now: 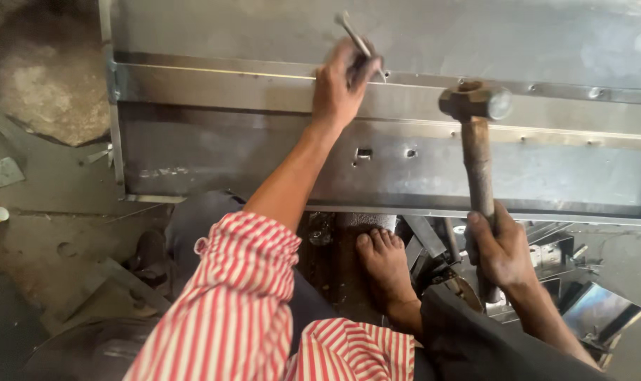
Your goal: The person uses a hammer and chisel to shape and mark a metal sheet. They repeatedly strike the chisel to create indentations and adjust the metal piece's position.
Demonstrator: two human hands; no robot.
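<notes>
Right, from the head camera, looking down: the left hand [343, 85] is up on the sheet-metal panel [264, 148], fingers pinched around a thin metal punch [357, 41] whose shaft slants up and to the left out of the grip. Its lower end sits at the panel's upper folded ridge, though the tip itself hides behind the fingers. The striped red-and-white sleeve [228, 310] runs back from that arm toward the camera.

Over on the other side, the right hand [502, 250] is clenched low on the wooden handle of a hammer [475, 141], and the hammer stands nearly upright, its rusty steel head [474, 100] raised level with the ridge, to the right of the punch and clearly apart from it. Between the two, lower on the panel face, there's a small square hole [363, 153] with a round hole [410, 152] just beside it.

Below the panel's near edge, a bare foot [385, 264] rests on the dark floor, and bright metal offcuts [595, 310] lie heaped at the lower right.
</notes>
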